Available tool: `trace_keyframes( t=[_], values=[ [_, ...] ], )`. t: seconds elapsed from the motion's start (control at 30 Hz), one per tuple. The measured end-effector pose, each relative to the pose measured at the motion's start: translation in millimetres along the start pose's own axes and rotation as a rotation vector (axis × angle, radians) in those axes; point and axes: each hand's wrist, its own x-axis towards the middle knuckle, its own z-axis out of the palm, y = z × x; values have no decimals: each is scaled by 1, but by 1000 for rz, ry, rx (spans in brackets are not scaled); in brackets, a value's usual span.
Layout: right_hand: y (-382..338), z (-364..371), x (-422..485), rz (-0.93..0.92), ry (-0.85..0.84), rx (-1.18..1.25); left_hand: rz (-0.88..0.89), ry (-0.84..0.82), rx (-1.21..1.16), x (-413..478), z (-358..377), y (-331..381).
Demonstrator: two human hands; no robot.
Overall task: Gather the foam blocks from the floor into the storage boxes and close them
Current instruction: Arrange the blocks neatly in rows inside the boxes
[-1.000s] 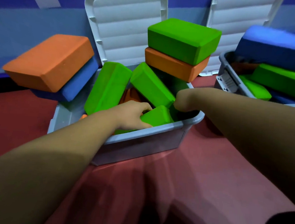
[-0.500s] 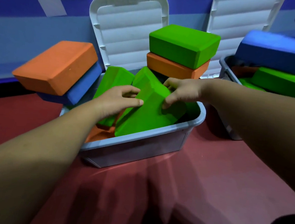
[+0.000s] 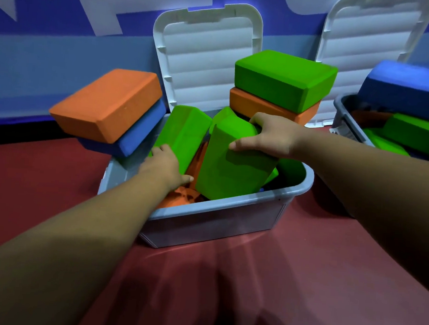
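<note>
**Overfull box, hands re-seating green blocks**

The right hand (image 3: 269, 138) clamped the upper end of a tilted green block (image 3: 231, 163), thumb across its near face and fingers wrapped over the far edge; that block stood on end in the grey box (image 3: 229, 215), leaning toward the front rim. The left hand (image 3: 167, 166) lay flat with fingers spread on the lower part of a second green block (image 3: 182, 131), which leaned against the box's left side; it pressed rather than pinched. Orange foam showed between and under the two.

More blocks stacked above the rim: an orange block (image 3: 107, 102) over a blue block (image 3: 144, 131) at the left corner, and a green-on-orange pair (image 3: 281, 83) at the back against the raised lid (image 3: 203, 66). A second box (image 3: 341, 108) stood to the right, also heaped, its lid up.

The blocks looked like light, firm foam with matte faces, so they should grip easily and give a little under pressure. Judging by their bulk, each is best taken across its narrow thickness near one end, or between two palms. The lid probably will not shut until the upright blocks are laid flat and the stacks lowered.
</note>
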Motion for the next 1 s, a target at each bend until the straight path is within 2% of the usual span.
trace_keyframes(
  t=[0.17,0.4,0.87,1.0],
  values=[
    [6,3,0,8,8,-13,39,42,-12,8,-2,-1],
    [12,2,-1,8,19,-9,-63,-90,56,11,18,-18],
    [19,10,6,-43,37,-58,102,136,90,-32,-35,5],
    [15,19,13,-57,28,-76,112,257,86,-47,-61,5]
  ],
)
